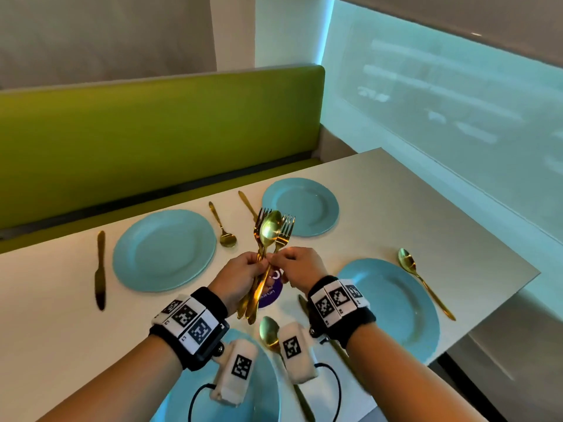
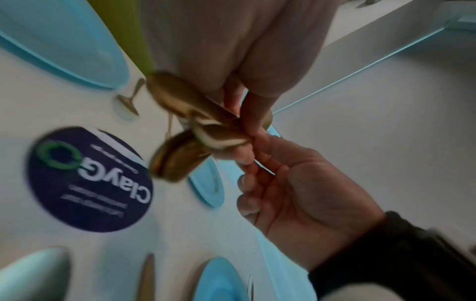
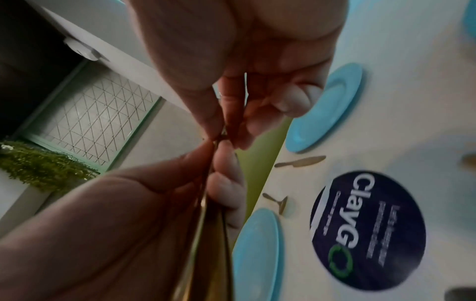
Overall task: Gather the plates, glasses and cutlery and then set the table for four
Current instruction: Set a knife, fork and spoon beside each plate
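My left hand (image 1: 248,269) grips a bundle of gold cutlery (image 1: 272,231), forks and a spoon, upright above the table's middle. My right hand (image 1: 288,261) pinches one piece of the bundle just above the left fist. The right wrist view shows the right fingertips (image 3: 226,130) closed on a thin stem above the left fist (image 3: 128,224). Four blue plates lie on the white table (image 1: 396,208): far left (image 1: 164,251), far right (image 1: 300,207), near right (image 1: 393,306), and a near left plate (image 1: 259,391) partly hidden by my wrists.
Gold pieces lie beside the plates: a knife (image 1: 100,269), a spoon (image 1: 222,228), a knife (image 1: 247,205), a spoon (image 1: 422,280) and a spoon (image 1: 269,332). A round purple sticker (image 1: 271,295) marks the table's middle. A green bench (image 1: 152,132) runs behind; glass wall at right.
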Motion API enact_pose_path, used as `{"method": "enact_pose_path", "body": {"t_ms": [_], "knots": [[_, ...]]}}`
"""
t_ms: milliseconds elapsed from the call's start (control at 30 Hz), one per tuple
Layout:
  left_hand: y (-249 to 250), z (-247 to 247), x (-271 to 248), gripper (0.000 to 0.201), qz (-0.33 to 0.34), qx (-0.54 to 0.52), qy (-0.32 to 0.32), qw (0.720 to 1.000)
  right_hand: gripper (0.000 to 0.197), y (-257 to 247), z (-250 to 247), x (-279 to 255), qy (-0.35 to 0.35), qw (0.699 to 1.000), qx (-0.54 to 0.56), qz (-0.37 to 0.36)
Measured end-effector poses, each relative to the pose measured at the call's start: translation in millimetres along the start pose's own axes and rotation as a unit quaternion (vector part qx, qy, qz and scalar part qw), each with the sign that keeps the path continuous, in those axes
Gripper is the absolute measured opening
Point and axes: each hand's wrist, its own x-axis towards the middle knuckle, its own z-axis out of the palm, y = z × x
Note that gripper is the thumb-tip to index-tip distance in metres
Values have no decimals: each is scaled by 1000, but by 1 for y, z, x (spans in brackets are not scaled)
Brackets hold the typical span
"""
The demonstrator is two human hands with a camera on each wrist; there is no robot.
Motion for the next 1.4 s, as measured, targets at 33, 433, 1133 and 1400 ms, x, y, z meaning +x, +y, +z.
{"method": "enact_pose_path", "body": {"t_ms": [33, 433, 1133, 1400], "knots": [[-2, -9, -6, 12, 0, -9, -2, 1000, 30, -3, 9, -4, 4, 1000, 4, -1], [-52, -187, -87, 20, 25, -75, 223, 972, 27, -3, 161, -113, -107, 994, 5, 36], [-91, -279, -174, 13, 20, -97, 246, 964, 19, 15, 316, -159, -202, 943, -237, 117], [-89, -275, -176, 17, 9, -116, 224, 968, 52, 22, 322, -156, -155, 936, -287, 135]]}}
